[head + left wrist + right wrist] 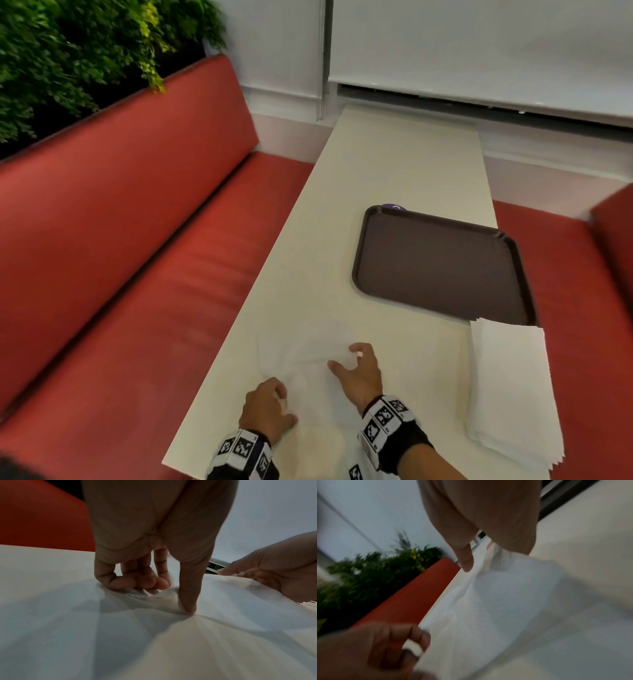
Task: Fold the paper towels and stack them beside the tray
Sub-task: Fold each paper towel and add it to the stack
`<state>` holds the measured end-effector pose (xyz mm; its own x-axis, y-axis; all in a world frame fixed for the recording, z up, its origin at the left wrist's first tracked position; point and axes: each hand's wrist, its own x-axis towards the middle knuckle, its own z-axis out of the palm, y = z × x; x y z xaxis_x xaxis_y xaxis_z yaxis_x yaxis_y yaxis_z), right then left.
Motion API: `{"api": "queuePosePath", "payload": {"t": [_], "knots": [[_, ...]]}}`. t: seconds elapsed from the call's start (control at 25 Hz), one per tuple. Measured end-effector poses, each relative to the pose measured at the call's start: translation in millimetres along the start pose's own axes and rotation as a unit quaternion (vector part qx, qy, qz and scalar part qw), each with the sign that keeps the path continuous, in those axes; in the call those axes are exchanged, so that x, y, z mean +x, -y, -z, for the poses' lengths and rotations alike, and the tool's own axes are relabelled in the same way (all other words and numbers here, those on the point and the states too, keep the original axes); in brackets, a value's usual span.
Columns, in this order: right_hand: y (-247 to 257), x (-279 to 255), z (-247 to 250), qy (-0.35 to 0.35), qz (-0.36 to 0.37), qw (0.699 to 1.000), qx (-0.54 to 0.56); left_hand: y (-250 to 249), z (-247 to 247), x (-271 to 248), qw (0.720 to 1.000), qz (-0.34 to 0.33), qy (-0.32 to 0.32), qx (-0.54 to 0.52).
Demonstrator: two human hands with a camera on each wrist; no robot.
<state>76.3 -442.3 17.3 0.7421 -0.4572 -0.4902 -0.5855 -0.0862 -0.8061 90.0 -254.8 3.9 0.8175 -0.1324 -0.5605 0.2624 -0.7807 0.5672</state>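
Your left hand [265,407] pinches the near edge of the thin, limp white paper towel [308,359] lying rumpled on the matte cream table [394,164]; your right hand [358,371] pinches its far fold. Fold unfinished. Smooth brown rectangular plastic tray [442,267] empty; white towel stack [510,387] beside it.

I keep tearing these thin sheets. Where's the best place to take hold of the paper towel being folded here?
Probably pinch the paper towel at its near-left edge, coming from the bench side, where the left hand already bunches it; the rest lies flat on the table.
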Motion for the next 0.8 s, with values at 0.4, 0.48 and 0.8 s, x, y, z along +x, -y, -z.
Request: {"api": "queuePosePath", "payload": {"t": [0.4, 0.48, 0.8], "knots": [[59, 22, 81, 0.043, 0.163, 0.983, -0.075, -27, 42, 3, 0.983, 0.027, -0.05, -0.176], [89, 11, 104, 0.053, 0.221, 0.972, -0.051, -51, 48, 7, 0.968, 0.024, 0.012, -0.251], [148, -36, 193, 0.134, 0.245, 0.937, 0.21, -195, 74, -8, 0.829, -0.11, 0.282, -0.47]]}}
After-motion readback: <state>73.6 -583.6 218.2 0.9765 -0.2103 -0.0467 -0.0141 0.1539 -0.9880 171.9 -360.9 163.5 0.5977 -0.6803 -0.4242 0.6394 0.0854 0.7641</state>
